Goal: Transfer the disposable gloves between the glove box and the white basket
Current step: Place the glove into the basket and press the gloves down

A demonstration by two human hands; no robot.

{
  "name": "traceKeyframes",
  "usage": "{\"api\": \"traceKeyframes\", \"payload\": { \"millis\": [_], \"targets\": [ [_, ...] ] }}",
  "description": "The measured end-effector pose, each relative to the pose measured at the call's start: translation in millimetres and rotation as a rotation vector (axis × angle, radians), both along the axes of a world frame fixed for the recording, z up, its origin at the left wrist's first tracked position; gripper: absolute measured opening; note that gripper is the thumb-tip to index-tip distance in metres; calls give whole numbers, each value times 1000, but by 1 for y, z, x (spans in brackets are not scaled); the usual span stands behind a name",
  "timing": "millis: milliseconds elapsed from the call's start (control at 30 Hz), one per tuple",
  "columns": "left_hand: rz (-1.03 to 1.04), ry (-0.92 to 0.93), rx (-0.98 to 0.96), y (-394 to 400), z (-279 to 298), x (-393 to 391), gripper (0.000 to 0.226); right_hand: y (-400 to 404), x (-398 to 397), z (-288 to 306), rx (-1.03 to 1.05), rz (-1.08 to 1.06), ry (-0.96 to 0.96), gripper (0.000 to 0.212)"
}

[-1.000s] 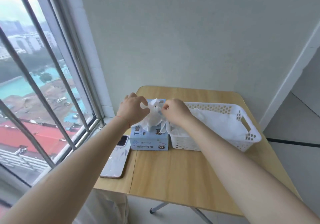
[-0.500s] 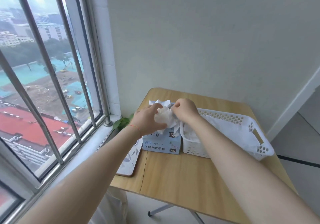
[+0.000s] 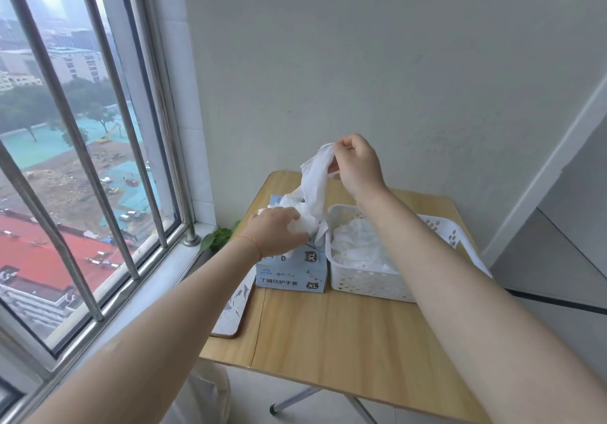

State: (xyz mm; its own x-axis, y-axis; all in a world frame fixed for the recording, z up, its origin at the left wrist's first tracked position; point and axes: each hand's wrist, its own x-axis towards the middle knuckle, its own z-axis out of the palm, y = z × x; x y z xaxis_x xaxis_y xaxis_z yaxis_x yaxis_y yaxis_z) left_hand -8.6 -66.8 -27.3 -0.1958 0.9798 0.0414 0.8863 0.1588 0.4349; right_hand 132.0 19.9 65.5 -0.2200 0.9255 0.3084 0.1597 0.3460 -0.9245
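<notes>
Since half a second ago my right hand (image 3: 356,164) has risen from the top of the glove box (image 3: 292,267) to well above it, drawing a white glove (image 3: 315,177) up with it, while my left hand (image 3: 276,234) has stayed low on the box. My right grip is a pinch of thumb and curled fingers on the glove's top edge; the glove hangs limp below it, its lower end trailing into the bunched gloves at the box opening. My left grip presses on that bunch, fingers bent over it, though I cannot tell whether it clasps anything or only holds it down. The glove looks thin, very light and floppy, apt to cling to its neighbours, so I judge a pinch near one end, with the box held steady, is the way to free one alone. The box stands upright on the counter (image 3: 345,335), touching the white basket (image 3: 361,284) on its right. The basket already holds a loose heap of white gloves (image 3: 358,249) at its near end.
</notes>
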Motion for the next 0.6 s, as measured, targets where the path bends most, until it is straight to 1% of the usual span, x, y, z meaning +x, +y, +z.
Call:
{"api": "traceKeyframes", "payload": {
  "millis": [67, 133, 167, 200, 267, 300, 333, 367, 433, 467, 500, 600],
  "targets": [
    [52, -141, 134, -4, 11, 3, 49, -3, 4, 5, -48, 5, 70, 9],
    [94, -230, 317, -6, 24, 7, 47, -7, 8, 10, -92, 14, 135, 9],
    [90, -327, 375, -7, 33, 9, 47, -9, 10, 13, -102, 22, 151, 9],
    [72, -464, 390, -8, 42, 12, 49, -11, 11, 16, -103, 36, 160, 9],
    [42, -710, 333, -8, 59, 17, 55, -18, 14, 22, -103, 77, 185, 10],
    [60, -810, 294, -8, 65, 18, 55, -22, 16, 25, -108, 94, 203, 10],
    [73, -909, 261, -7, 71, 18, 47, -25, 18, 28, -112, 104, 221, 10],
    [70, -1007, 247, -8, 74, 19, 35, -27, 21, 31, -115, 105, 232, 9],
    [46, -1156, 287, -8, 83, 24, 8, -28, 27, 35, -110, 78, 208, 8],
    [68, -1168, 339, -8, 86, 26, 7, -28, 30, 36, -109, 64, 176, 10],
    [114, -1116, 407, -5, 87, 25, 9, -29, 33, 36, -117, 60, 143, 12],
    [192, -763, 580, -5, 87, 26, 15, -32, 41, 33, -175, 86, 21, 18]
  ]
}}
